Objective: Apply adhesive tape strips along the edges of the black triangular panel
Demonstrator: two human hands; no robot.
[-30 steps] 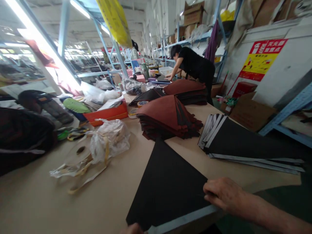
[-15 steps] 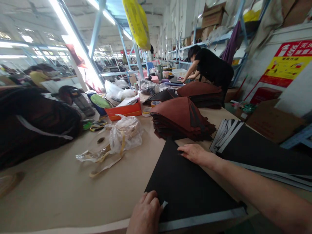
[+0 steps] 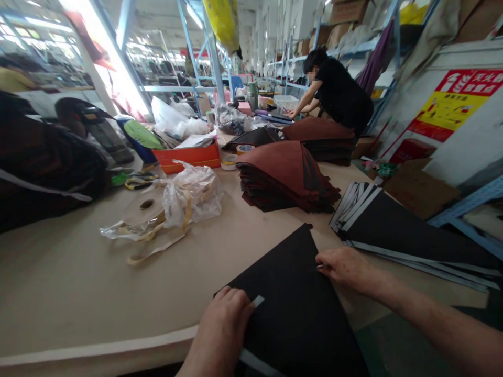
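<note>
A black fabric-like panel (image 3: pixel 294 293) lies at the near edge of the table, its pointed corner facing away from me. My left hand (image 3: pixel 223 324) is closed at the panel's left corner, fingers curled over the edge. A short pale strip end (image 3: pixel 258 301) sticks out by its thumb. At the panel's right edge, my right hand (image 3: pixel 346 267) pinches with thumb and forefinger; the exact grip is partly hidden. Below my left hand, a grey band (image 3: pixel 259 362) runs along the panel's near side.
Brown-red pieces (image 3: pixel 275 167) are stacked beyond the panel. To the right lie black panels with grey edging (image 3: pixel 408 225). A tape roll (image 3: pixel 143 209) and plastic bag (image 3: pixel 196 196) sit left, before an orange box (image 3: pixel 188 158). A co-worker (image 3: pixel 338 91) bends over the table's far end.
The black panel has turned and its pointed tip has swung right, away from the brown-red stack. Both hands moved with it, still at its edges. The camera view has shifted somewhat.
</note>
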